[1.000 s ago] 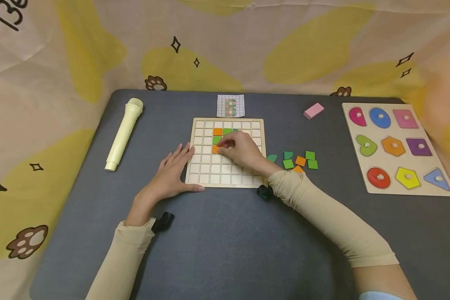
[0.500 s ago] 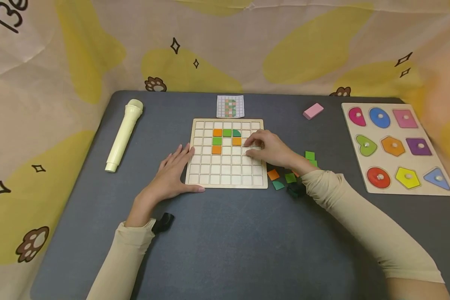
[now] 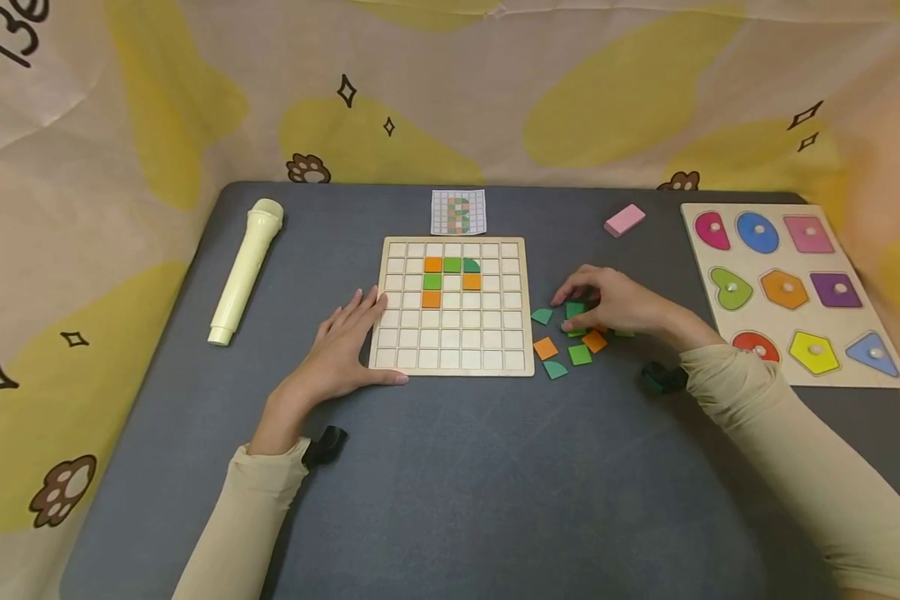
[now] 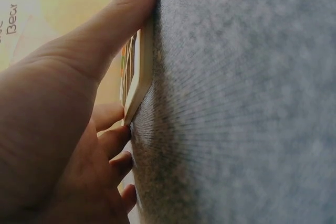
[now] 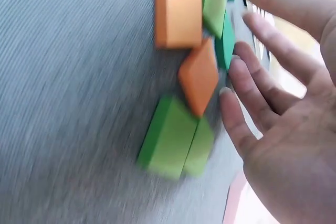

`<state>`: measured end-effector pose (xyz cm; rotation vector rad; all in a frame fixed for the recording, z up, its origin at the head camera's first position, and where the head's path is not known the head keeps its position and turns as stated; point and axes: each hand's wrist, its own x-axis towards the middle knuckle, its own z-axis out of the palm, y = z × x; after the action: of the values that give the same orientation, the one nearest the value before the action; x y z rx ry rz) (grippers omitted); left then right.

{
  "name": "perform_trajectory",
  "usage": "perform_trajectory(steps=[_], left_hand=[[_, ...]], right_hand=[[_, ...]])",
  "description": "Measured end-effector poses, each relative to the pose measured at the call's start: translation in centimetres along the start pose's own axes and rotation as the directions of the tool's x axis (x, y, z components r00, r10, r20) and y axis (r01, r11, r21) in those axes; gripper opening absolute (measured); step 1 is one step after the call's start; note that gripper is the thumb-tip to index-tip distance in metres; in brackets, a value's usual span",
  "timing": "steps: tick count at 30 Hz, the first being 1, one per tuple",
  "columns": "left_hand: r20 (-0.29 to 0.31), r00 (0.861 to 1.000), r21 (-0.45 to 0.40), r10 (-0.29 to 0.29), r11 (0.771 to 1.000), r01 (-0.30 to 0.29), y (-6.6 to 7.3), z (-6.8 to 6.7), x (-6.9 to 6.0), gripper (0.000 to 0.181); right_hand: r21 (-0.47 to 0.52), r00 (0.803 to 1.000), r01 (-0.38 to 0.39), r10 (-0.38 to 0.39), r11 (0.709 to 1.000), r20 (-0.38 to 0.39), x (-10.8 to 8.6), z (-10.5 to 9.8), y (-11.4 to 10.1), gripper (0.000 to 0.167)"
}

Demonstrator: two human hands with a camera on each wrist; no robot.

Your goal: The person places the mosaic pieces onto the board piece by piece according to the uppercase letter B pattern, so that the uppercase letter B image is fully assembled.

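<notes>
My left hand (image 3: 337,346) rests along the left edge of a wooden grid board (image 3: 450,339), fingers spread and thumb at its near corner. Orange, green and dark green tiles sit in upper cells of the board, among them a dark green rounded tile (image 3: 472,265) and an orange tile (image 3: 471,282) below it. My right hand (image 3: 622,304) hovers over loose tiles right of the board, fingers parted and holding nothing. In the right wrist view, its fingers reach beside an orange tile (image 5: 199,77) and green tiles (image 5: 167,137). Some tiles are partly hidden under this hand.
A small pattern card (image 3: 458,212) lies behind the board. At the left is a cream microphone-shaped stick (image 3: 246,271). A pink block (image 3: 625,221) and a shape puzzle board (image 3: 783,321) with knobbed pieces lie at the right. A patterned cloth (image 3: 420,100) hangs behind the table.
My right hand has moved right, from the board to the loose tiles, uncovering an orange tile in the second row. My left hand has stayed at the board's edge.
</notes>
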<state>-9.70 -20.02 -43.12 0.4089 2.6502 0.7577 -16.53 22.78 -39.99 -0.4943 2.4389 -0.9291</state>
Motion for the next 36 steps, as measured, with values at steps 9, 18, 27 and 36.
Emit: perform_trajectory(steps=[9, 18, 27, 36], left_hand=[[-0.004, 1.0, 0.001, 0.004, 1.0, -0.004, -0.1, 0.1, -0.1, 0.126], [-0.005, 1.0, 0.012, 0.002, 1.0, -0.002, -0.1, 0.2, 0.0, 0.126], [0.004, 1.0, 0.015, -0.01, 1.0, 0.01, 0.0, 0.1, 0.0, 0.127], [0.008, 1.0, 0.014, -0.016, 1.0, 0.016, -0.2, 0.1, 0.1, 0.128]], right_hand=[[0.02, 0.999, -0.003, 0.002, 1.0, 0.044, -1.1, -0.3, 1.1, 0.034], [-0.042, 1.0, 0.03, -0.031, 0.999, -0.007, -1.1, 0.2, 1.1, 0.019], [-0.079, 0.998, 0.046, -0.049, 0.996, -0.03, -0.9, 0.0, 0.7, 0.015], [-0.015, 0.975, 0.093, -0.094, 0.996, -0.199, 0.0, 1.1, -0.4, 0.013]])
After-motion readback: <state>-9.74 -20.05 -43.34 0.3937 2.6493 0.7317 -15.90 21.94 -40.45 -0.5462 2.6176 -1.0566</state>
